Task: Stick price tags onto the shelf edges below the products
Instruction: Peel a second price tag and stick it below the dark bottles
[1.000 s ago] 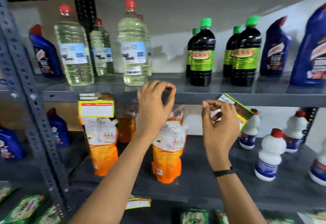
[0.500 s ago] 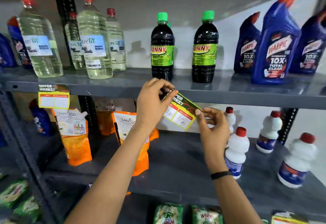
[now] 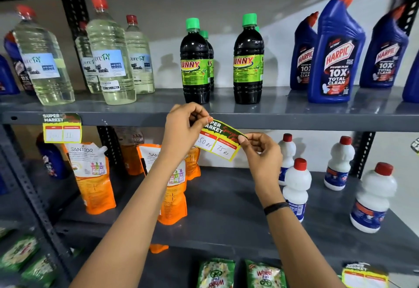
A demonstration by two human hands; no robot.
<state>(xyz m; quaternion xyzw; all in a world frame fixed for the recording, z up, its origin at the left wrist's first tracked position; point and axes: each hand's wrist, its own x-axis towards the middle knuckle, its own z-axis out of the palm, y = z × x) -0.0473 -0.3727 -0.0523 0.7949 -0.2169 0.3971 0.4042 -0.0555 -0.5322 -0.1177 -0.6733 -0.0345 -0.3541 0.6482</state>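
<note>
A green, red and yellow price tag (image 3: 218, 139) with handwritten prices is held tilted against the grey shelf edge (image 3: 294, 122), just below the dark green-capped bottles (image 3: 195, 65). My left hand (image 3: 184, 126) pinches its upper left corner at the shelf edge. My right hand (image 3: 260, 151) pinches its right end, slightly lower. Another tag (image 3: 61, 128) is stuck on the same shelf edge further left, under the clear bleach bottles (image 3: 108, 61).
Blue toilet-cleaner bottles (image 3: 335, 56) stand at the upper right. On the lower shelf are orange refill pouches (image 3: 93, 174) and white bottles with red caps (image 3: 297, 188). Green detergent packets (image 3: 215, 274) and a tag (image 3: 365, 275) sit at the bottom. A perforated upright (image 3: 29, 188) stands left.
The view shifted right along the shelf. The tag, first held only in my right hand, is now gripped by both hands and has come up against the shelf edge.
</note>
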